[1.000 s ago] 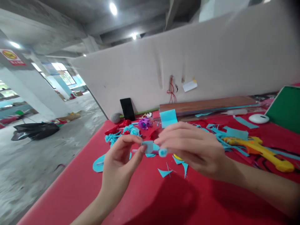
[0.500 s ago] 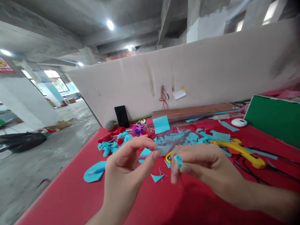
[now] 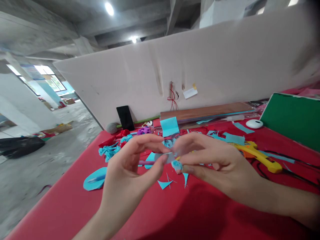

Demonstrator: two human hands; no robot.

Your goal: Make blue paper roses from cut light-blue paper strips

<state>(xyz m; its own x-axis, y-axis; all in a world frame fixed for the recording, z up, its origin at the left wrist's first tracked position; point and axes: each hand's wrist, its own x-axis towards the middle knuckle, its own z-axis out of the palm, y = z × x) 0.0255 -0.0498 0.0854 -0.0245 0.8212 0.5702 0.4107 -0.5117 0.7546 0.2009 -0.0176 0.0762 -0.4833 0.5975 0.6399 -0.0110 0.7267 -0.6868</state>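
Between thumb and forefinger, my left hand point(image 3: 135, 166) pinches a small pale blue paper piece point(image 3: 165, 157). My right hand point(image 3: 212, 160) is closed on a small rolled blue paper bud point(image 3: 177, 164), held at its thumb and fingertips. The two hands nearly meet above the red table point(image 3: 160, 213). Part of something yellow shows behind the right fingers. Below them lie blue scraps point(image 3: 165, 184), and a blue paper oval point(image 3: 95, 179) with a blue pen-like tool on it is left of my left hand.
A yellow glue gun point(image 3: 265, 159) with black cables lies at the right, near a white oval case point(image 3: 254, 123) and a green board point(image 3: 292, 121). Behind are a black phone point(image 3: 125, 118), a blue square point(image 3: 170, 126), blue crumpled paper flowers point(image 3: 110, 152) and a pale partition point(image 3: 120, 80).
My right hand has moved left with the bud, closer to my left hand. Its fingers now reach near the paper piece. The view has tilted slightly downward.
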